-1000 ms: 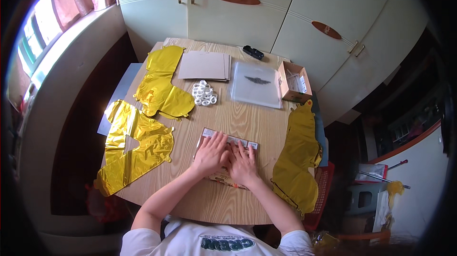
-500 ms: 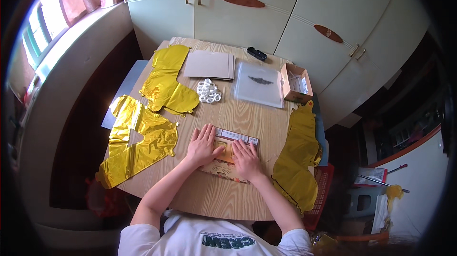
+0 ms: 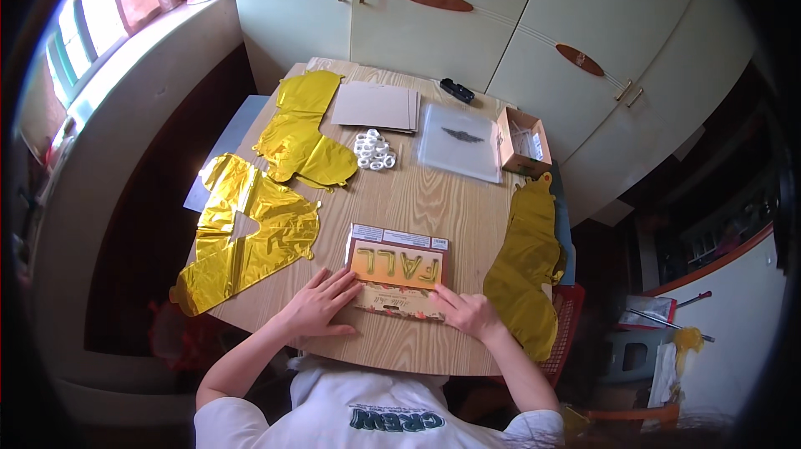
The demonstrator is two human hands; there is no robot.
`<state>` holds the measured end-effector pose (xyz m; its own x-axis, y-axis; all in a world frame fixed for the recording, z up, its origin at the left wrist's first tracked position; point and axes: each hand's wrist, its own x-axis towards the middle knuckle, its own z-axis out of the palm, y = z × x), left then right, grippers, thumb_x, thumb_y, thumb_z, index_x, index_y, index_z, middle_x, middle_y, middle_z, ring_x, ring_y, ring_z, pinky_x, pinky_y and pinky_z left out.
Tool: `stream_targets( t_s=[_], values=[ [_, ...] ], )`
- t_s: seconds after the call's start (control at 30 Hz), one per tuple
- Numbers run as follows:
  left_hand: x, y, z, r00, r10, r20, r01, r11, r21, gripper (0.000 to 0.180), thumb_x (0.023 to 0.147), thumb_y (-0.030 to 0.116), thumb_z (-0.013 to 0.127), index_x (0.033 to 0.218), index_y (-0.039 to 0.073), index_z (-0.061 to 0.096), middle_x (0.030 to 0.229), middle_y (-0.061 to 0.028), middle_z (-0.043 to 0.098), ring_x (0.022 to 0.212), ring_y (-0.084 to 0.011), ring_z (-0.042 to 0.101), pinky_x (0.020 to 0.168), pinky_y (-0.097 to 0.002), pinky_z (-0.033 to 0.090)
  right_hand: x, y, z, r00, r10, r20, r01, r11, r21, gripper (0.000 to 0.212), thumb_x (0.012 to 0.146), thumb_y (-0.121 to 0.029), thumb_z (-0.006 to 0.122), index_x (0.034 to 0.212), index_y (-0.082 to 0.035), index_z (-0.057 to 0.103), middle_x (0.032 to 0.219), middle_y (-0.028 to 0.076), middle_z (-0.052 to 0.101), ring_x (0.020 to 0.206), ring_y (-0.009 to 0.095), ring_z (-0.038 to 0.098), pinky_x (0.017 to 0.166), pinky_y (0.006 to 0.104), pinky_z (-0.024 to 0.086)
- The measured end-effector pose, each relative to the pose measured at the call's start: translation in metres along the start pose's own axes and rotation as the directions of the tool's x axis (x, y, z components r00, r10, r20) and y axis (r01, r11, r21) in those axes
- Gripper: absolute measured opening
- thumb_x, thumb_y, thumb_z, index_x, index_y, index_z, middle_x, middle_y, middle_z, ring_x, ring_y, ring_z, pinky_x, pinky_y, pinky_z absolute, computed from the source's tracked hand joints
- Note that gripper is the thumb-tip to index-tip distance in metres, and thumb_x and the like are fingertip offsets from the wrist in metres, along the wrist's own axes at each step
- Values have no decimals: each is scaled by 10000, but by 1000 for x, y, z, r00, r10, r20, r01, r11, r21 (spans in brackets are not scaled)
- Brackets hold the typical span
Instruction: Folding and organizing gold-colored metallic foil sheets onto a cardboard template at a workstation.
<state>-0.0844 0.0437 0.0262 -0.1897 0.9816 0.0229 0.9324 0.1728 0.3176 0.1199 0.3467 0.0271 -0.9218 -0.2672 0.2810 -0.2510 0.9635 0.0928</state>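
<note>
A flat printed balloon package [image 3: 396, 269] with gold letter shapes on an orange panel lies on the wooden table in front of me, its lettering upside down from my side. My left hand [image 3: 324, 305] rests palm down with fingers stretched, the fingertips touching the package's lower left edge and the thumb on the tabletop. At the lower right edge, my right hand [image 3: 467, 314] touches the package with its extended fingers; some of its other fingers are bent and partly hidden. Neither hand lifts the package.
Flat gold foil balloons lie at the far left [image 3: 304, 136], near left [image 3: 250, 232] and right edge [image 3: 524, 265]. Farther back are grey-brown card sheets [image 3: 375, 105], white rings [image 3: 374, 150], clear plastic sleeves [image 3: 459, 148], a cardboard box [image 3: 524, 161] and a black object [image 3: 456, 90].
Both hands have slid off the package's face toward me and apart, the left to its lower left edge, the right to its lower right edge. The printed front is now uncovered.
</note>
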Motion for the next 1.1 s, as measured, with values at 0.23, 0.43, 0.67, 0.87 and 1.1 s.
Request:
stream_targets(
  t_s=[0.23,0.43,0.67,0.87,1.1],
  values=[
    [-2,-3,-29,920,2,-392,-176,896,-408,485,839,210,720,1269,51,563,1312,-109,586,1323,-333,457,1145,-575,211,48,6,-38,838,372,-399,-60,790,610,226,841,-68,653,1056,-112,707,845,51,685,548,138,582,494,271,467],
    [24,8,-70,772,-235,-591,-470,415,-779,241,953,-41,454,1151,-26,590,1140,-152,662,1209,-247,567,1079,-401,385,59,-14,-70,700,701,-134,-187,361,914,194,973,-194,593,1056,-52,695,589,-18,517,510,39,492,469,229,385],
    [43,-14,-34,848,-334,-411,-343,245,-907,257,952,62,560,1199,-9,569,1147,-75,643,1063,-116,585,959,-276,432,50,-11,-21,733,679,49,-321,281,905,347,939,-319,650,1070,2,669,595,-15,537,583,40,461,579,208,413],
    [55,-15,-31,820,-456,-347,-274,219,-936,160,946,91,610,1076,0,633,1012,-4,656,914,-45,571,813,-230,472,56,8,2,704,711,-4,-235,238,943,316,928,-308,670,900,6,688,626,-15,538,593,49,435,554,222,386],
    [58,-4,-43,857,-487,-167,-263,-137,-955,121,918,130,671,959,16,665,892,1,678,821,-53,600,733,-242,487,79,-4,-39,776,612,157,-74,-159,985,251,892,-256,716,966,-18,692,889,-4,693,801,74,592,742,242,477]
  ],
)
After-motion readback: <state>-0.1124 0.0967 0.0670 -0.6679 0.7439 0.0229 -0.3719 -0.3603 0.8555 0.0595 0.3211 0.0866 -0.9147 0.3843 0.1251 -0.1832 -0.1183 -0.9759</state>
